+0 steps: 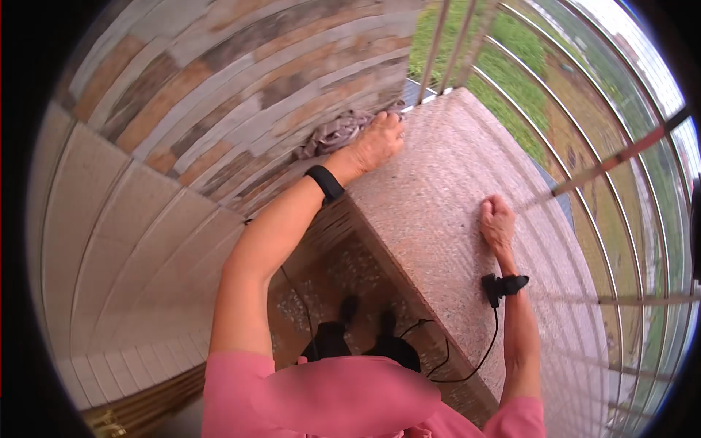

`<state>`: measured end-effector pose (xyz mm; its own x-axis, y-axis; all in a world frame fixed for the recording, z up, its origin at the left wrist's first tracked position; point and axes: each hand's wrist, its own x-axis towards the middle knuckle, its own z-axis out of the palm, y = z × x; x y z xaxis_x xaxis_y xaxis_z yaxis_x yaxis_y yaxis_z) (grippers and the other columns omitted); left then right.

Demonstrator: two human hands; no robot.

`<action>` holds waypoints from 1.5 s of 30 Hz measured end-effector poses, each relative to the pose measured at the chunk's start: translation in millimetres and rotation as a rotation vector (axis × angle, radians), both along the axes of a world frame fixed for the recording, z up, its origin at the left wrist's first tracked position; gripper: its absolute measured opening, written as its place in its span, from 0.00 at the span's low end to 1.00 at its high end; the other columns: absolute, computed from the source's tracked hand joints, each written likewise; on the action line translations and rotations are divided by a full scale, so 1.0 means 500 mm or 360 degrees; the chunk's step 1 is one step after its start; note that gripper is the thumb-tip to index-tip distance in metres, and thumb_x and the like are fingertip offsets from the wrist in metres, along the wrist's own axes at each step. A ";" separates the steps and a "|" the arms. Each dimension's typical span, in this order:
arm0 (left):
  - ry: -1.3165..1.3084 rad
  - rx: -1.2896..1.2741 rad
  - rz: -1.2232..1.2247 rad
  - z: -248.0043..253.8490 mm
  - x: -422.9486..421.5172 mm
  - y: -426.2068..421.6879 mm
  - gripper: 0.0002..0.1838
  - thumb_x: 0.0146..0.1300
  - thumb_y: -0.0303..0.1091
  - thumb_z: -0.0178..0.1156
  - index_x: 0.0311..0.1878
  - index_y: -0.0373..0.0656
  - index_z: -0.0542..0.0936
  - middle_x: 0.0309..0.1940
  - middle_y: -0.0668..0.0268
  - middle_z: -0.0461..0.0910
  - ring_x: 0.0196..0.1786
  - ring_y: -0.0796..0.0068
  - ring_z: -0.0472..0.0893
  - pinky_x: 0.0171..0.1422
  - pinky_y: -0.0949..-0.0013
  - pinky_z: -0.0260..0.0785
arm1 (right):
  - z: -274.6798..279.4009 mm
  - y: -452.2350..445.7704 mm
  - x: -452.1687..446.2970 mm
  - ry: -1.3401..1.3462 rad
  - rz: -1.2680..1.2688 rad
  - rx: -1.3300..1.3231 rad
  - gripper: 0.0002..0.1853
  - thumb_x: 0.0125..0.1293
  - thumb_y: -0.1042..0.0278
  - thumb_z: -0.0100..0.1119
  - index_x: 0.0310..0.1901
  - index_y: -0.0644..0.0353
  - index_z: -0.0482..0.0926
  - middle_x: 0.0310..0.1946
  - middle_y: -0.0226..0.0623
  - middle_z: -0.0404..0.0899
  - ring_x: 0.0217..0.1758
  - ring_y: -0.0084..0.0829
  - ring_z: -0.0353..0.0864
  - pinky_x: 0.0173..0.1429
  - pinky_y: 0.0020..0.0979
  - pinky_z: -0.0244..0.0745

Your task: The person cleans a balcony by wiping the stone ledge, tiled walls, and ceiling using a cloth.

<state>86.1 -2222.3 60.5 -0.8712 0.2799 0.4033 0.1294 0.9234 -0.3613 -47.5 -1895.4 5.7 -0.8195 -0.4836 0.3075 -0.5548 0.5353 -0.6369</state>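
Note:
My left hand (pixel 378 141) is closed on a crumpled grey-brown cloth (pixel 339 133). The cloth bunches along the foot of the stone-patterned wall, at the far left corner of the speckled pink granite ledge (pixel 431 197). Its end by my fingertips is partly hidden. My right hand (pixel 498 219) is a loose fist resting on or just over the ledge, nearer the railing side, and nothing shows in it. A black band (pixel 325 184) circles my left wrist. On my right wrist sits a black strapped device (pixel 504 286) with a cable.
Metal bars (pixel 577 182) curve along the ledge's outer side, with grass beyond. Pale panels (pixel 109 241) stand at the left. A black cable (pixel 482 365) hangs from the right wrist over the ledge's front edge. Below is a speckled floor (pixel 358 266) with my feet.

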 end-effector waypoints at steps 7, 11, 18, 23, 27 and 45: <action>-0.0100 0.0438 0.0089 -0.056 0.222 -0.015 0.04 0.58 0.28 0.54 0.35 0.40 0.77 0.49 0.61 0.74 0.60 0.61 0.69 0.66 0.58 0.62 | 0.019 0.000 0.010 -0.0122 0.0003 0.0085 0.08 0.63 0.67 0.53 0.35 0.59 0.80 0.20 0.44 0.76 0.23 0.35 0.78 0.35 0.37 0.73; -0.0116 0.0498 0.0154 -0.053 0.324 -0.015 0.08 0.59 0.27 0.55 0.40 0.38 0.79 0.52 0.60 0.74 0.63 0.58 0.68 0.68 0.55 0.60 | 0.020 -0.006 0.009 -0.0072 0.0038 0.0079 0.08 0.64 0.68 0.52 0.35 0.59 0.79 0.19 0.42 0.75 0.23 0.31 0.76 0.34 0.35 0.72; -0.0074 0.0687 0.0739 -0.131 0.603 0.042 0.09 0.54 0.23 0.56 0.39 0.37 0.78 0.51 0.56 0.75 0.62 0.53 0.69 0.63 0.52 0.62 | 0.028 -0.005 0.011 -0.0002 0.0053 0.0148 0.08 0.65 0.68 0.52 0.35 0.60 0.79 0.20 0.42 0.75 0.24 0.32 0.76 0.34 0.36 0.72; 0.0412 0.1630 0.1650 -0.262 0.772 0.111 0.09 0.53 0.19 0.54 0.37 0.39 0.80 0.42 0.58 0.80 0.54 0.52 0.75 0.57 0.57 0.67 | 0.017 -0.006 0.006 0.0150 0.0089 0.0179 0.08 0.67 0.68 0.51 0.35 0.60 0.78 0.23 0.47 0.78 0.27 0.40 0.80 0.37 0.40 0.73; 0.0722 0.2089 0.1646 -0.213 0.798 0.131 0.07 0.56 0.18 0.55 0.38 0.36 0.78 0.37 0.59 0.80 0.39 0.64 0.80 0.45 0.67 0.72 | 0.002 -0.002 -0.004 0.0193 0.0101 0.0229 0.07 0.67 0.67 0.51 0.35 0.60 0.77 0.26 0.47 0.79 0.30 0.45 0.81 0.39 0.42 0.74; 0.0979 -0.0145 0.0940 0.180 0.635 -0.022 0.16 0.58 0.34 0.62 0.51 0.57 0.80 0.64 0.67 0.69 0.67 0.53 0.63 0.70 0.48 0.55 | 0.012 0.002 -0.004 0.0260 0.0135 0.0364 0.10 0.68 0.65 0.50 0.39 0.62 0.77 0.30 0.53 0.81 0.35 0.53 0.82 0.42 0.46 0.74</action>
<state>403.7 -2233.3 150.5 -0.5179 -0.0968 0.8499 -0.6071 0.7416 -0.2854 -49.3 -1894.5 11.6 -0.7216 -0.6203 0.3074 -0.6892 0.6019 -0.4034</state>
